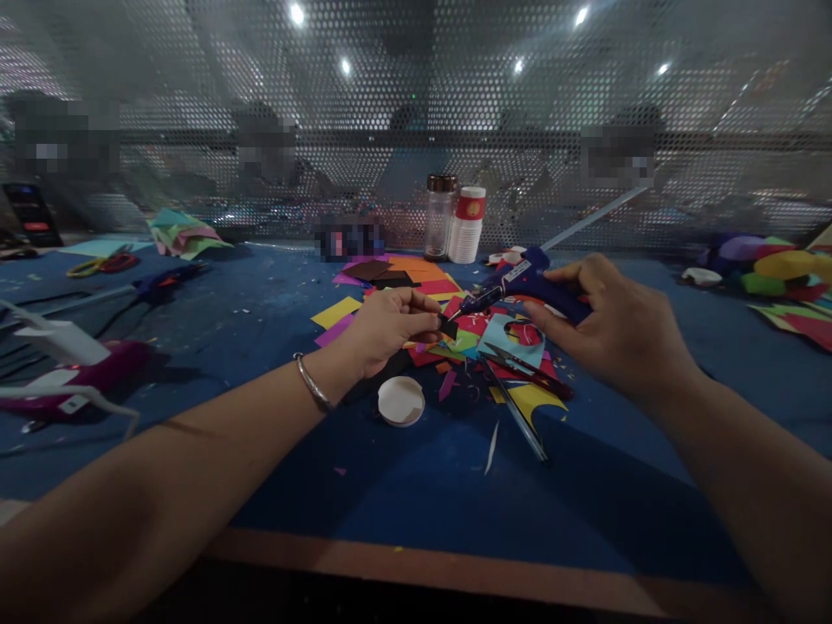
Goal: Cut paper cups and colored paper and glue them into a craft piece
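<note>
Glue gun [529, 270] just right of centre in the frame, in use above a wide blue table [416, 511]. Across mid-frame, a loose heap of coloured paper [425, 273]; best to clear stray scraps from under the work, to avoid catching drips. At right of centre, the right hand [630, 325] wrapped around the gun's handle; cannot tell whether pressing the trigger. Probably wise to squeeze gently and release early, for a thin line rather than a blob. Left of centre, the left hand [393, 325] pinching a black piece [448, 328] between thumb and fingers. Among the paper, right of lower centre, a pair of scissors [536, 374]; worth keeping clear of the right wrist. Below the left hand, a white disc [401, 401], better kept free of glue strings. Smaller again, the dark nozzle [473, 302], slanting down and leftward to the black piece; contact too fine to judge. Smallest of all, the black piece itself, near frame centre: best to grip by the far edge, steady, with fingertips away from the hot tip.
</note>
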`<state>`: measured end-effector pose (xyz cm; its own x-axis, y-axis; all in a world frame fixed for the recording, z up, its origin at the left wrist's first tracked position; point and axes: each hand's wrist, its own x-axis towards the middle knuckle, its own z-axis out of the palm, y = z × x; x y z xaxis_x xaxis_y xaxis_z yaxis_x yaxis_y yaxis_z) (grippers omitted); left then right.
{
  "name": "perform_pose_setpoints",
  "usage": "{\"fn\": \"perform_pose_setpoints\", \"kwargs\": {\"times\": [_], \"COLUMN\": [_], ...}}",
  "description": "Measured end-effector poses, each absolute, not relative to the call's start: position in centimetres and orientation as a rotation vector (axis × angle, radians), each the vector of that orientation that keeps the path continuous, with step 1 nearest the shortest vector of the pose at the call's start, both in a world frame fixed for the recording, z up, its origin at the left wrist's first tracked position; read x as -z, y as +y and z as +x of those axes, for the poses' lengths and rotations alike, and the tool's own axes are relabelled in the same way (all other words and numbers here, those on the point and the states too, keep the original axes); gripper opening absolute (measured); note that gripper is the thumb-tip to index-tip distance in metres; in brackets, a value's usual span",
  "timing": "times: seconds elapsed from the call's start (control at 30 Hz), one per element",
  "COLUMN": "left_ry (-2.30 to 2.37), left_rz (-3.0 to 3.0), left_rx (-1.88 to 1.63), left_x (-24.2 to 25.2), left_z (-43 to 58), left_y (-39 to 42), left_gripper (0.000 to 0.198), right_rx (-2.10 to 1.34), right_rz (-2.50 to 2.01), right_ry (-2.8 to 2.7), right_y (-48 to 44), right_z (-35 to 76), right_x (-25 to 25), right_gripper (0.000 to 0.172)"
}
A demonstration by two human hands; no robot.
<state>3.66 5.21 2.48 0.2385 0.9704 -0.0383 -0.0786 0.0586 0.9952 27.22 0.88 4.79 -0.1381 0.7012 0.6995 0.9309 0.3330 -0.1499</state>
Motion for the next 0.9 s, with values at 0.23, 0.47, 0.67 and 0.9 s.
{"fn": "perform_pose_setpoints", "kwargs": {"times": [0.23, 0.47, 0.67, 0.9], "left_ry": [0.990, 0.936, 0.971, 1.008], "left_rz": [1.178, 1.261, 1.250, 1.242], "left_rx": [-0.998, -1.003, -0.994, -0.988], "left_x": [-2.4, -2.3, -2.2, -2.3], "left_z": [3.7, 3.5, 3.6, 3.4], "left_y": [5.3, 5.1, 5.4, 5.3], "left_gripper": [0.017, 0.017, 0.016, 0.016], "right_rx": [0.414, 0.419, 0.388, 0.424], "right_rz": [-1.397, -1.500, -1.623, -1.994], "right_ry": [-1.920, -1.866, -1.651, -1.371], "right_y": [1.0, 0.9, 1.8, 2.9], "right_z": [27.3, 27.0, 28.6, 32.6], "right_x": [-4.5, -4.8, -5.6, -6.9], "right_gripper": [0.025, 0.028, 0.032, 0.026]}}
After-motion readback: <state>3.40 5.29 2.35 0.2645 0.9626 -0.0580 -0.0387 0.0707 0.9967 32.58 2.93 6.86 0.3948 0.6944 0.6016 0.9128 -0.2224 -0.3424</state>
